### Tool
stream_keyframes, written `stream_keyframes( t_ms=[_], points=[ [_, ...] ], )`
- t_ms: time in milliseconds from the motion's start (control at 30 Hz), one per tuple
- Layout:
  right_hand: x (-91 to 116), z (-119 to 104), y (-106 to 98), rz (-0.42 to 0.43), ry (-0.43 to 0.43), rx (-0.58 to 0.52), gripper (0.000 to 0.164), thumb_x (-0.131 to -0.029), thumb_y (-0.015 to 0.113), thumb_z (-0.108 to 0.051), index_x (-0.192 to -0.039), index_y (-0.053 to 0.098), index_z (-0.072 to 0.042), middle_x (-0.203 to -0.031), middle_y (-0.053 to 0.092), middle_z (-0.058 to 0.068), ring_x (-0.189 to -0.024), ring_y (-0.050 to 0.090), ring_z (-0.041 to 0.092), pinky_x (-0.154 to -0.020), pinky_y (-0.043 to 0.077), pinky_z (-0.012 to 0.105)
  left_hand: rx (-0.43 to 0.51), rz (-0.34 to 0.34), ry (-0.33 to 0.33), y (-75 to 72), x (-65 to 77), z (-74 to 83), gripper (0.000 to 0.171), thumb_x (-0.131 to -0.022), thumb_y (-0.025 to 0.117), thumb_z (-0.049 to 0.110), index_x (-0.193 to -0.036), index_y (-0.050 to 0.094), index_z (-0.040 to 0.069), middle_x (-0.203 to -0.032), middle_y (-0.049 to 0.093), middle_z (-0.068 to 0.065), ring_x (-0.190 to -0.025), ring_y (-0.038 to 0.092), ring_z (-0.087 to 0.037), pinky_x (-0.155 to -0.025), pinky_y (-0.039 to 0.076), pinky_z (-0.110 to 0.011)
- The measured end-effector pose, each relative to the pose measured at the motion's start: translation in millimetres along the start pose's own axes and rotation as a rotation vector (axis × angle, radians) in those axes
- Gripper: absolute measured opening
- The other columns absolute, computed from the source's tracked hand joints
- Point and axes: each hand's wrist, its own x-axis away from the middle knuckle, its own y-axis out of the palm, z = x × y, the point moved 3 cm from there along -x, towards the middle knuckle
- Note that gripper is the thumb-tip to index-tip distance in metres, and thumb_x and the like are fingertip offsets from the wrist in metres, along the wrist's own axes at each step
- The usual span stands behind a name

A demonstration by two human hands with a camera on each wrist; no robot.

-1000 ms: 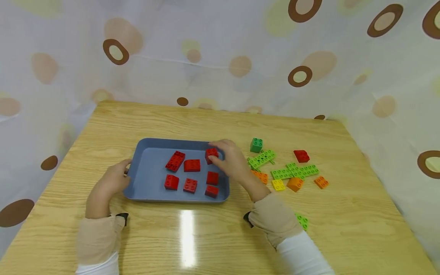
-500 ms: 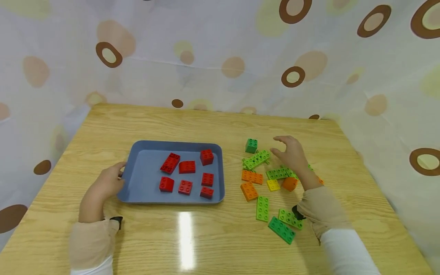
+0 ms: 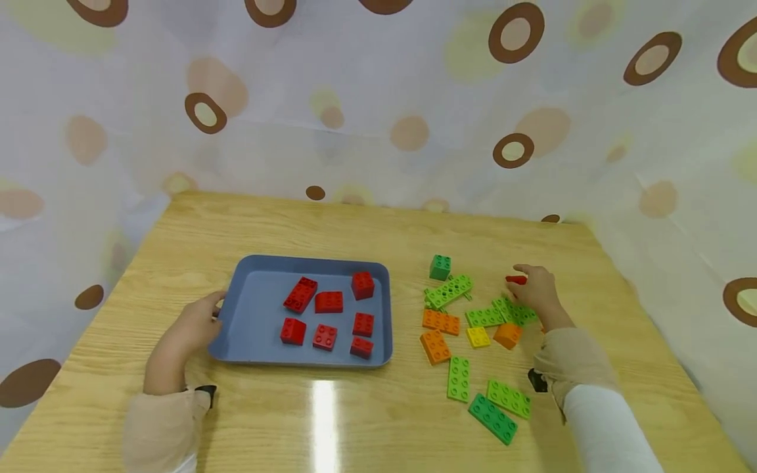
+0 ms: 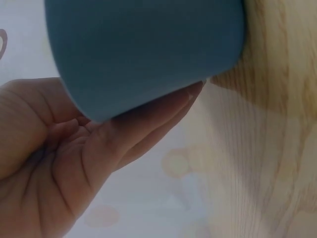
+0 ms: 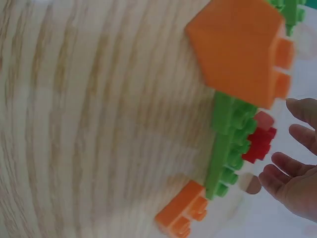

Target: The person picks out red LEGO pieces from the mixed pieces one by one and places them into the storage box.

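In the head view my left hand [image 3: 190, 325] holds the left end of a blue-grey tray [image 3: 236, 341]. The left wrist view shows its fingers lying along the tray's outer wall [image 4: 148, 54], the thumb partly hidden behind the rim. Several red toy bricks [image 3: 328, 302] lie inside the tray. My right hand [image 3: 537, 289] is over at the right, its thumb and fingers spread around a red brick [image 3: 516, 280] on the table. In the right wrist view the fingers [image 5: 292, 171] are loosely bent near that red brick [image 5: 260, 141], with a gap showing between them.
Light-green bricks [image 3: 449, 292], an orange sloped brick [image 3: 507, 335], a yellow brick [image 3: 478, 337] and orange bricks [image 3: 435, 347] lie scattered near the right hand. A dark-green brick [image 3: 493, 419] lies nearer the front. A patterned curtain [image 3: 367, 98] hangs behind the wooden table [image 3: 266, 420].
My right hand has left the red brick in the tray's far right corner and moved right, across the scattered bricks, to the loose red brick. The left hand stays at the tray.
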Motion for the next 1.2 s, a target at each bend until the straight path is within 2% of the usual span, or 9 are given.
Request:
stream_keyframes(
  t_ms=[133, 500, 667, 800, 1033, 1200],
  points=[
    [3.9, 9.9, 6.0, -0.011, -0.015, -0.012, 0.045, -0.083, 0.053, -0.011, -0.119, 0.042, 0.012, -0.112, 0.043, 0.039, -0.099, 0.042, 0.047, -0.081, 0.042, 0.053, 0.008, 0.0, 0.006, 2.7, 0.9, -0.9, 0.05, -0.079, 0.041, -0.007, -0.126, 0.026, -0.017, -0.105, 0.048, -0.04, -0.094, 0.049, -0.045, -0.07, 0.048, -0.045],
    [3.0, 26.2, 14.0, -0.002, 0.033, -0.039, 0.042, -0.081, 0.051, -0.007, -0.119, 0.043, 0.01, -0.116, 0.042, 0.037, -0.1, 0.041, 0.044, -0.085, 0.038, 0.054, -0.013, 0.006, 0.018, 1.3, 1.8, 1.7, 0.05, -0.078, 0.042, -0.008, -0.125, 0.025, -0.018, -0.104, 0.047, -0.041, -0.092, 0.05, -0.045, -0.068, 0.048, -0.044],
    [4.7, 22.4, 10.9, 0.052, -0.001, -0.06, 0.039, -0.081, 0.047, -0.003, -0.118, 0.045, 0.009, -0.114, 0.044, 0.037, -0.099, 0.042, 0.044, -0.084, 0.039, 0.055, -0.011, 0.003, 0.019, 0.3, 1.7, 2.7, 0.05, -0.079, 0.042, -0.008, -0.125, 0.025, -0.017, -0.104, 0.047, -0.041, -0.092, 0.05, -0.045, -0.066, 0.048, -0.043],
    [5.4, 9.2, 4.1, 0.109, -0.071, -0.074, 0.037, -0.081, 0.046, -0.002, -0.117, 0.047, 0.008, -0.113, 0.045, 0.036, -0.097, 0.044, 0.044, -0.081, 0.041, 0.056, -0.01, 0.002, 0.017, -0.4, 0.7, 3.0, 0.05, -0.08, 0.042, -0.008, -0.126, 0.025, -0.017, -0.105, 0.046, -0.041, -0.092, 0.05, -0.045, -0.066, 0.048, -0.043],
    [5.7, -30.4, -3.1, 0.124, -0.135, -0.136, 0.037, -0.085, 0.049, -0.005, -0.121, 0.047, 0.002, -0.117, 0.043, 0.033, -0.099, 0.043, 0.043, -0.077, 0.043, 0.054, -0.012, 0.008, 0.021, -1.5, -0.7, 2.2, 0.05, -0.079, 0.041, -0.008, -0.125, 0.025, -0.018, -0.104, 0.047, -0.042, -0.091, 0.05, -0.045, -0.066, 0.048, -0.044],
    [1.0, -63.3, 0.1, 0.19, -0.247, -0.17, 0.035, -0.082, 0.053, -0.002, -0.117, 0.052, 0.001, -0.114, 0.048, 0.029, -0.098, 0.046, 0.041, -0.077, 0.045, 0.052, -0.009, 0.006, 0.019, -0.7, 0.2, 2.1, 0.05, -0.079, 0.041, -0.007, -0.125, 0.025, -0.018, -0.105, 0.046, -0.042, -0.091, 0.051, -0.045, -0.065, 0.048, -0.043]
  ],
)
